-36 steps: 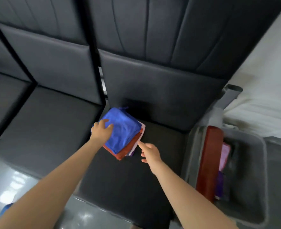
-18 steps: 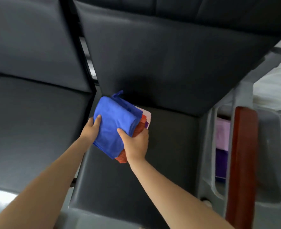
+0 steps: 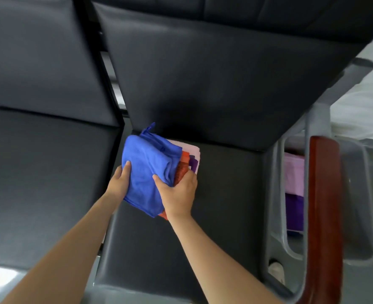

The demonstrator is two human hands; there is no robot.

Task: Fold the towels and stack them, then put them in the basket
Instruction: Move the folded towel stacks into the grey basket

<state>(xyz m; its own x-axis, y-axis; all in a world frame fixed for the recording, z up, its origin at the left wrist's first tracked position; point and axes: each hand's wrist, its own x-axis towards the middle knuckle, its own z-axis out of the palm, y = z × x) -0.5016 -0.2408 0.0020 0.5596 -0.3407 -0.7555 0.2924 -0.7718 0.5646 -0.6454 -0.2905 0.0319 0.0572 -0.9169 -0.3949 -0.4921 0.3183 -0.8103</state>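
— Where's the stack of folded towels (image 3: 150,172)?
— Over the dark seat cushion (image 3: 203,216), blue one on top, orange, purple and pink beneath.
— And the hands?
— Left hand (image 3: 120,183) grips its left edge; right hand (image 3: 177,194) clasps the right, fingers curled underneath. The grey basket (image 3: 365,216) sits right.

The stack of towels (image 3: 157,170) sits at the back left corner of the right-hand seat (image 3: 214,216), right up against the backrest (image 3: 214,84). Left hand (image 3: 121,183) is on its left side, right hand (image 3: 177,194) on its near right edge. The basket (image 3: 360,216) is off to the right past the armrest (image 3: 323,216), with folded towels (image 3: 294,194) inside.
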